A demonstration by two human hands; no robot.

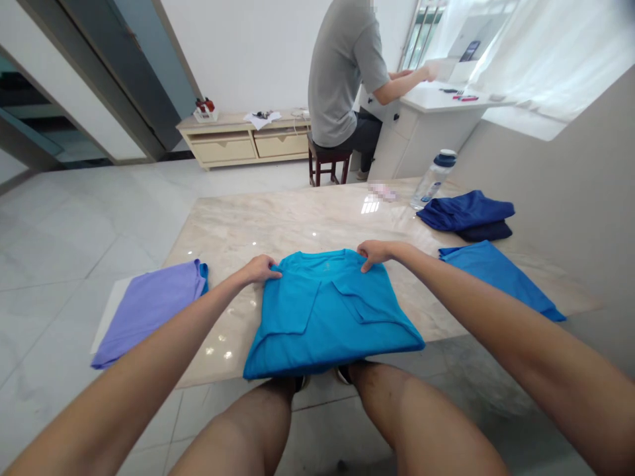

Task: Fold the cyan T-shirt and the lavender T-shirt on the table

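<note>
Head view: arms [198, 324] outstretched, grips [258, 269] [376, 252] holding shirt [327, 317].

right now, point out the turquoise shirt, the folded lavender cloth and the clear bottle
Turquoise shirt [325, 320]: head view, on its body below the neckline.
Folded lavender cloth [153, 301]: head view, on its upper face.
Clear bottle [430, 182]: head view, on its see-through side below the cap.

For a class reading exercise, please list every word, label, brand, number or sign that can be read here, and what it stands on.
No text can be read.
Turquoise shirt: a faint mark inside the collar, too blurred.
Clear bottle: small print low on its side, too small.
Pinkish item near the bottle: blurred out.
</note>
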